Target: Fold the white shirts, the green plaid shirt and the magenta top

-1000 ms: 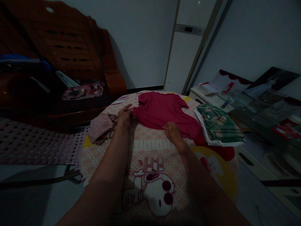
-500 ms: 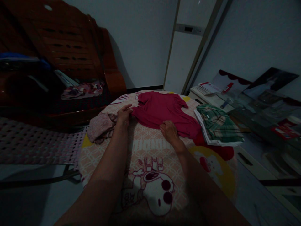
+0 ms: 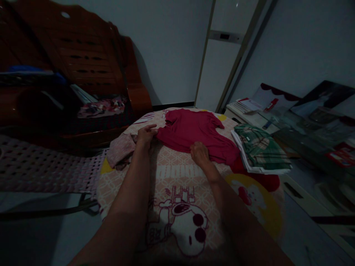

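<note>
A dark pink shirt [image 3: 191, 127] lies spread sideways across the cloth-covered round table [image 3: 172, 173]. At the shirt's left end, my left hand [image 3: 145, 136] pinches the edge of the fabric between thumb and fingers. My right hand [image 3: 199, 153] is closed on the near edge, around the middle of the shirt, its fingertips partly hidden. A crumpled greyish-pink garment [image 3: 120, 149] rests just left of my left hand. To the right of the shirt sits a stack of folded clothes with a green plaid garment [image 3: 259, 146] on top.
A woven chair [image 3: 50, 162] stands at the left, with a wooden bench [image 3: 83, 55] holding clothes behind it. On the right is a cabinet with a glass top [image 3: 294, 129], papers and a picture. A tall white appliance [image 3: 219, 66] stands at the back wall.
The whole view has shifted slightly, so things appear a little further right. Both hands keep their places on the shirt, which looks nearly the same.
</note>
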{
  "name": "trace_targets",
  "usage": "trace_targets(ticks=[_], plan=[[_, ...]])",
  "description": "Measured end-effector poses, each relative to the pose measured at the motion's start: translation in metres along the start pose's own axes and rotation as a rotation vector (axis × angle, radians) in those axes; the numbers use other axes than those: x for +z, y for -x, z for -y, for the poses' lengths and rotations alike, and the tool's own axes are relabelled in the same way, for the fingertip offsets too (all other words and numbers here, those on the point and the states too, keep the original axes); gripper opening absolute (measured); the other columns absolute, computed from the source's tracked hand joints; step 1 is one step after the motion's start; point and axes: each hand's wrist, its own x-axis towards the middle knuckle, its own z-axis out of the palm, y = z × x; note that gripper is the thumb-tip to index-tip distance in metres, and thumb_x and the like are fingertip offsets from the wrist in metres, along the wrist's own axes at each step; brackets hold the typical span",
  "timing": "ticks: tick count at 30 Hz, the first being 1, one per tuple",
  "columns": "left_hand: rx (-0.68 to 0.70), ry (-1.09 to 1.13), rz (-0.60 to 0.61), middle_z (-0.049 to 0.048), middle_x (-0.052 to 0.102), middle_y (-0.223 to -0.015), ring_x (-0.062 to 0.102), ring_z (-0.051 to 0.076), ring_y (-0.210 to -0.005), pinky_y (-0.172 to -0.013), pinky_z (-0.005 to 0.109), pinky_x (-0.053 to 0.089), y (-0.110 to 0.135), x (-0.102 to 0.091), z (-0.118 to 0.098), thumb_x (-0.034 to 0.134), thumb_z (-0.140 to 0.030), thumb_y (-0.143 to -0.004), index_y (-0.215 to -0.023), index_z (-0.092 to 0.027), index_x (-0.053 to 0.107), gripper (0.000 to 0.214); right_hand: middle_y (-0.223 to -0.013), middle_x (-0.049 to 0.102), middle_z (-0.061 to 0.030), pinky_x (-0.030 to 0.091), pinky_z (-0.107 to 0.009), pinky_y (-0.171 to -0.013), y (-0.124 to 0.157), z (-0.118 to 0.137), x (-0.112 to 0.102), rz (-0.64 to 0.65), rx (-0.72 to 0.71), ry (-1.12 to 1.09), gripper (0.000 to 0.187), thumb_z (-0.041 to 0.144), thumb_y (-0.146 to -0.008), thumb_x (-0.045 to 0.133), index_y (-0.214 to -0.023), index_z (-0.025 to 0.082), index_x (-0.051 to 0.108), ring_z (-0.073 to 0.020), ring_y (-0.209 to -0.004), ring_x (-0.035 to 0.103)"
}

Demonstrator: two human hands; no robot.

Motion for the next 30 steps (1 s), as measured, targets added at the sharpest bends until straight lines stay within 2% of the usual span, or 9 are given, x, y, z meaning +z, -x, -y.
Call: trace_targets(ticks=[3,9,18,23,26,30], plan=[[-0.021,0.010,0.033,0.0029,0.071,-0.072,0.063,0.012,-0.060,-0.058,0.021,0.051,0.001,-0.001,-0.001,0.072,-0.005,-0.059,-0.097,-0.014,0.073,0.039,-0.102,0.063,-0.0141,0.041,-0.036,-0.086,0.002,-0.001,-0.002,-0.034,0.011,-0.041,0.022,0.017,-0.095,0.049,-0.096,0.017,0.071,-0.0261,-0.098,0.053],[-0.013,0.030,0.046,0.0030,0.071,-0.071,0.065,0.014,-0.064,-0.059,0.022,0.051,0.001,-0.004,-0.005,0.070,-0.003,-0.058,-0.091,-0.015,0.073,0.036,-0.107,0.063,-0.0129,0.039,-0.037,-0.089,0.005,-0.003,-0.005,-0.154,-0.070,-0.111,0.021,0.013,-0.091,0.052,-0.092,0.017,0.072,-0.0256,-0.099,0.049],[0.028,-0.098,0.005,0.0031,0.073,-0.077,0.066,0.014,-0.068,-0.069,0.026,0.053,-0.002,-0.006,0.003,0.071,-0.009,-0.057,-0.094,-0.015,0.073,0.037,-0.097,0.063,-0.0136,0.038,-0.036,-0.084,0.010,0.001,0.001,-0.049,-0.094,0.019,0.022,0.015,-0.094,0.050,-0.090,0.015,0.072,-0.0250,-0.094,0.049],[0.044,-0.110,0.003,0.0038,0.073,-0.077,0.065,0.015,-0.069,-0.070,0.027,0.053,0.000,-0.005,0.002,0.069,-0.010,-0.057,-0.092,-0.014,0.074,0.035,-0.101,0.066,-0.0127,0.039,-0.035,-0.087,0.007,-0.002,0.000,-0.065,-0.093,-0.039,0.019,0.020,-0.094,0.054,-0.101,0.015,0.071,-0.0246,-0.096,0.054],[0.048,-0.118,0.002,0.0045,0.073,-0.077,0.065,0.015,-0.069,-0.069,0.027,0.053,0.002,-0.005,0.000,0.070,-0.010,-0.057,-0.091,-0.013,0.075,0.034,-0.103,0.069,-0.0126,0.041,-0.033,-0.088,0.003,-0.014,-0.006,-0.110,0.020,-0.100,0.023,0.023,-0.097,0.051,-0.104,0.016,0.071,-0.0236,-0.097,0.058],[0.043,-0.130,-0.010,0.0043,0.073,-0.077,0.065,0.015,-0.070,-0.067,0.026,0.052,0.001,-0.005,-0.001,0.068,-0.009,-0.058,-0.091,-0.014,0.075,0.034,-0.106,0.072,-0.0153,0.043,-0.032,-0.086,0.006,-0.045,-0.022,-0.096,0.310,-0.010,0.026,0.018,-0.094,0.051,-0.108,0.013,0.073,-0.0242,-0.099,0.064]])
